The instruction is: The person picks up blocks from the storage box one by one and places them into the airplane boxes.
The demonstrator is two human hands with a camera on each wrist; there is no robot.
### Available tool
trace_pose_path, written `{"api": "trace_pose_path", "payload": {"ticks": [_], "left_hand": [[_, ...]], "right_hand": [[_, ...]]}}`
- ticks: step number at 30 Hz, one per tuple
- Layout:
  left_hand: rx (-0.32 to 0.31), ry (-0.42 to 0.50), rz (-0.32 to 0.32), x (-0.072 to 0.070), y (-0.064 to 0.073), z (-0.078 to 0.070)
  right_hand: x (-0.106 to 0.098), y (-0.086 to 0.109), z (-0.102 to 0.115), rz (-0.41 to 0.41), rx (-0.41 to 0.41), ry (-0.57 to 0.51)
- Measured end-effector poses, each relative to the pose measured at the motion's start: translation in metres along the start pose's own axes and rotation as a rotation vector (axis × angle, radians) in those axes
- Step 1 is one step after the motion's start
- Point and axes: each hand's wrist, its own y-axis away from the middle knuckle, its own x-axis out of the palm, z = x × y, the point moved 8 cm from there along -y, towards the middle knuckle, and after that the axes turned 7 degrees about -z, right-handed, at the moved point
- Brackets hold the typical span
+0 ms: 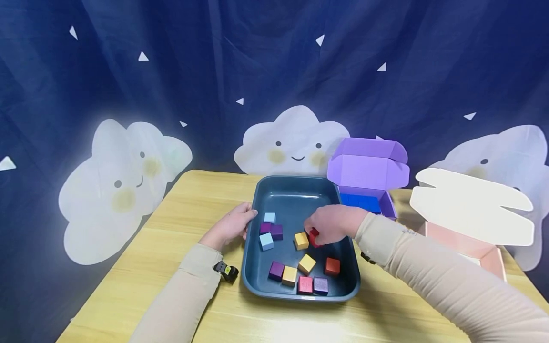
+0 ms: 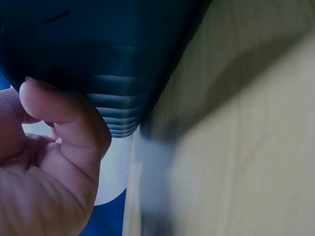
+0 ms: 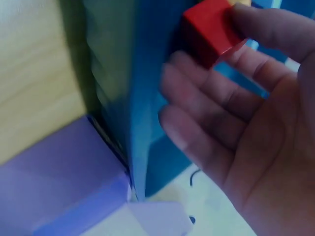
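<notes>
A dark blue-grey tray [image 1: 294, 186] stands on the table, with coloured cubes spread over its floor. My left hand [image 1: 231, 223] grips the tray's left rim, thumb on top and fingers against the outer wall. Inside the right part of the tray, my right hand [image 1: 336, 223] pinches a red cube [image 3: 210, 30] between thumb and fingers. Just left of that cube lies a yellow cube [image 1: 301, 241]. Light blue cubes [image 1: 266, 241] and purple cubes [image 1: 276, 232] sit near the left wall. An orange-red cube [image 1: 332, 267] and a pinkish-red cube [image 1: 305, 285] lie toward the front.
Behind the tray's right side is an open purple box [image 1: 388, 205] holding blue pieces [image 1: 360, 202]. Farther right, a pale pink box [image 1: 465, 240] has its lid up. A dark blue cloud-patterned curtain [image 1: 274, 71] hangs behind the wooden table [image 1: 141, 271].
</notes>
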Motion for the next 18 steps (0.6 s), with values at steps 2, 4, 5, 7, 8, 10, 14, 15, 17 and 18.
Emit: {"api": "trace_pose_path", "payload": {"ticks": [2, 4, 5, 7, 8, 10, 14, 15, 17, 18], "left_hand": [[-0.003, -0.002, -0.002, 0.000, 0.000, 0.000], [-0.005, -0.004, -0.004, -0.001, 0.000, 0.000], [-0.008, -0.004, -0.006, -0.001, 0.000, 0.001], [-0.010, -0.002, -0.009, -0.002, 0.000, 0.000], [-0.012, -0.001, -0.010, -0.002, 0.000, 0.001], [-0.010, -0.006, -0.012, -0.002, 0.000, 0.000], [-0.011, -0.009, -0.012, -0.002, 0.000, -0.001], [-0.012, -0.008, -0.014, -0.003, -0.001, -0.001], [-0.015, -0.004, -0.014, -0.003, -0.001, -0.001], [-0.016, -0.003, -0.014, -0.003, -0.001, -0.001]], "right_hand": [[-0.007, 0.004, -0.001, 0.001, -0.025, -0.023], [-0.016, 0.007, -0.003, -0.013, -0.053, -0.039], [-0.022, 0.010, -0.005, -0.026, -0.065, -0.042], [-0.034, 0.014, -0.011, -0.063, -0.093, -0.047], [-0.039, 0.016, -0.016, -0.081, -0.103, -0.046], [-0.049, 0.020, -0.028, -0.116, -0.110, -0.056], [-0.062, 0.027, -0.063, -0.186, -0.104, -0.069], [-0.063, 0.027, -0.074, -0.205, -0.102, -0.076], [-0.064, 0.030, -0.095, -0.241, -0.081, -0.084], [-0.063, 0.031, -0.106, -0.255, -0.069, -0.088]]}}
